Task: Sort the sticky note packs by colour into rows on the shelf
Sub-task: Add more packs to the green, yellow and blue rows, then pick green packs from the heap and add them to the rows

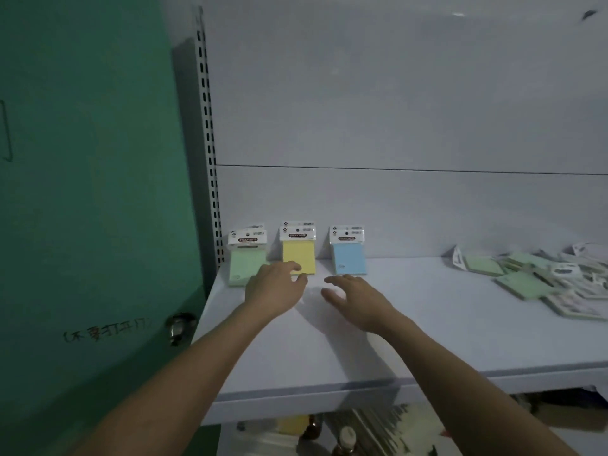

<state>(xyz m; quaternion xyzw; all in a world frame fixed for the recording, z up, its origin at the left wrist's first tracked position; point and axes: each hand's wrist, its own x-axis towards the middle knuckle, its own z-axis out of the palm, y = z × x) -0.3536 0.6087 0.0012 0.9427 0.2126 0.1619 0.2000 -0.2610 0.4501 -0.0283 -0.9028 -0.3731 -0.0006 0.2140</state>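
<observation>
At frame centre, my left hand [274, 286] is touching the yellow pack [298, 258] with loosely curled fingers; my right hand [353, 299] is hovering, fingers spread, holding nothing.

Against the back panel [394, 209] of the shelf [427, 340]: 2 green packs [247, 258], 2 yellow packs [298, 255], 2 blue packs [348, 256], each pair stacked front to back. Right of these, 1 loose heap [543, 278], count unclear. 2 hands.

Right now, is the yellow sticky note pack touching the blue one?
Apart. The head view shows bare white shelf back between the yellow sticky note pack and the blue sticky note pack.
</observation>
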